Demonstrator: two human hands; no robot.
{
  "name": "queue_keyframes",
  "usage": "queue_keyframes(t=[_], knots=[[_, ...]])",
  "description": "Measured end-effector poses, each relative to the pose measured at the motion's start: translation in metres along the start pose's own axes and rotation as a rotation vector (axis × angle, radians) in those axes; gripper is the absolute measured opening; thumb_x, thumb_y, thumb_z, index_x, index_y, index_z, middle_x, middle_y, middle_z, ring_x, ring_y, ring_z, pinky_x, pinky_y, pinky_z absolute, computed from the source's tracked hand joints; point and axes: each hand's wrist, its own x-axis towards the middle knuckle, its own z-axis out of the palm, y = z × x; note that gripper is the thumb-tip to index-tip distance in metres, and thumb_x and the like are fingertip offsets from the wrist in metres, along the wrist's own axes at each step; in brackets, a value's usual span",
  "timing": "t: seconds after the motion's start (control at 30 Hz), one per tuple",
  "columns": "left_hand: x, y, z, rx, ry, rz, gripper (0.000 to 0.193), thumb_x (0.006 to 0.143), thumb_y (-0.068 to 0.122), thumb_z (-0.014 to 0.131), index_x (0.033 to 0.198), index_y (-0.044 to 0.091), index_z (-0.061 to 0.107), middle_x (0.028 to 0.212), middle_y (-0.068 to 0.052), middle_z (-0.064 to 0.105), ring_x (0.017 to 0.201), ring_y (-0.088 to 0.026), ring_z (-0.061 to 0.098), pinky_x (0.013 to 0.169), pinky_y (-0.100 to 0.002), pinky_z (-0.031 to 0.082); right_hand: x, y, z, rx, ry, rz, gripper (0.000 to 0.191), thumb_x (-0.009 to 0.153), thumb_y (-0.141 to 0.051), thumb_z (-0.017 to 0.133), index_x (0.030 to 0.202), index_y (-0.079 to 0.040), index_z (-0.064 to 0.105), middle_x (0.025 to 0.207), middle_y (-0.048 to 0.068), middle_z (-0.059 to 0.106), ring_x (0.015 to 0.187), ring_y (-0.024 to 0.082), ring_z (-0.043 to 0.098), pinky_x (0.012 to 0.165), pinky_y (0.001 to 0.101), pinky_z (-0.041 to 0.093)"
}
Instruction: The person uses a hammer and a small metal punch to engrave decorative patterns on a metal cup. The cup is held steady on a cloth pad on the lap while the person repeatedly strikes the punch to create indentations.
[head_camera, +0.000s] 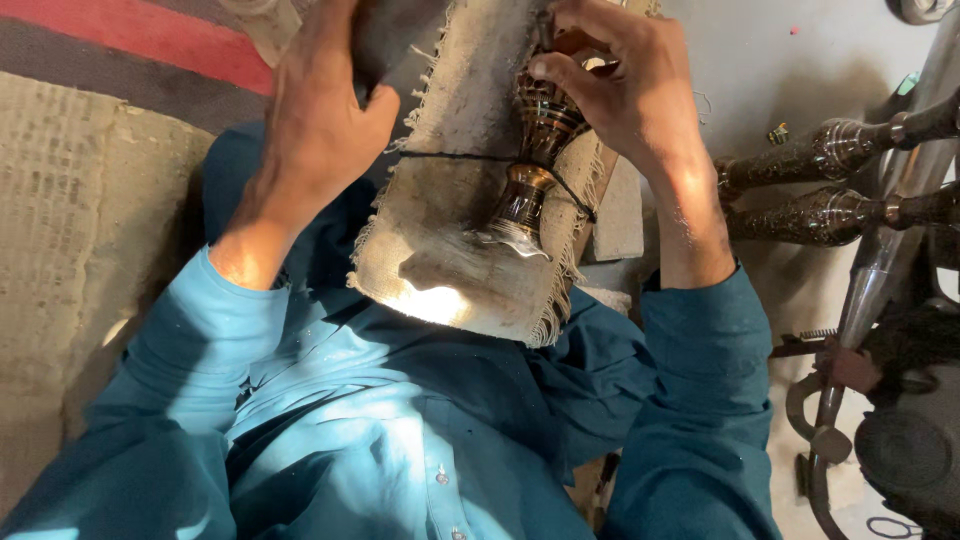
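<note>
Head view: right hand (620, 90) clasps engraved brass vase (535, 165) on frayed burlap pad (450, 200), bare cloth below the grip. Left hand (320, 110) grips a dark object, cut off at frame top.

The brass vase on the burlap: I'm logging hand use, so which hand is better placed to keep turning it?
Right, probably. The right hand already grips the brass vase on the burlap pad; the left hand rests off it, at the pad's edge.

Two engraved dark metal stems (830, 185) are laid side by side at right, near a chrome tube (885, 250). A red-striped mat (130, 35) is seen upper left (possibly woven). Grey floor (790, 70) beyond.
</note>
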Motion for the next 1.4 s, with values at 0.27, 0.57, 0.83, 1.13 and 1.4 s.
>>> queue_keyframes(t=[0.27, 0.57, 0.83, 1.13, 1.4], knots=[[-0.004, 0.000, 0.001, 0.051, -0.058, -0.049, 0.067, 0.093, -0.002, 0.068, 0.153, 0.010, 0.041, 0.133, -0.023, 0.057, 0.117, -0.046, 0.059, 0.098, -0.054, 0.049, -0.007, 0.008, -0.002, 0.105, -0.016, -0.040, 0.020, 0.108, -0.002, 0.078, 0.119, 0.005, 0.063, 0.105, 0.014, 0.076, 0.112, 0.022, 0.080, 0.094, 0.0337, 0.065], [-0.002, 0.007, 0.000, 0.229, -0.060, 0.057, 0.074, 0.089, -0.004, 0.070, 0.155, 0.011, 0.041, 0.129, -0.025, 0.056, 0.119, -0.046, 0.058, 0.103, -0.055, 0.047, -0.009, 0.005, -0.005, 0.124, -0.006, 0.010, 0.019, 0.103, 0.000, 0.078, 0.119, 0.002, 0.069, 0.108, 0.012, 0.078, 0.102, 0.021, 0.079, 0.090, 0.0329, 0.065], [0.002, 0.013, 0.001, 0.143, -0.036, 0.041, 0.073, 0.090, -0.004, 0.070, 0.154, 0.015, 0.041, 0.135, -0.021, 0.055, 0.123, -0.044, 0.058, 0.105, -0.053, 0.049, -0.011, 0.006, -0.005, 0.099, 0.044, 0.006, 0.026, 0.102, -0.004, 0.080, 0.124, 0.001, 0.067, 0.112, 0.013, 0.078, 0.103, 0.020, 0.079, 0.088, 0.0315, 0.065], [0.002, 0.008, 0.003, 0.237, -0.094, 0.040, 0.061, 0.089, -0.001, 0.070, 0.146, 0.009, 0.049, 0.133, -0.024, 0.057, 0.120, -0.049, 0.058, 0.101, -0.056, 0.048, -0.016, 0.009, -0.005, 0.130, 0.039, -0.039, 0.024, 0.104, -0.006, 0.078, 0.124, 0.003, 0.068, 0.108, 0.013, 0.076, 0.103, 0.023, 0.077, 0.093, 0.0349, 0.064], [0.009, 0.012, 0.007, 0.256, -0.056, 0.097, 0.060, 0.087, -0.006, 0.065, 0.144, 0.007, 0.050, 0.121, -0.022, 0.057, 0.118, -0.046, 0.058, 0.100, -0.055, 0.048, -0.021, 0.021, -0.008, 0.134, 0.040, 0.026, 0.026, 0.106, -0.010, 0.081, 0.126, 0.001, 0.068, 0.111, 0.013, 0.078, 0.104, 0.024, 0.080, 0.092, 0.0337, 0.065]])
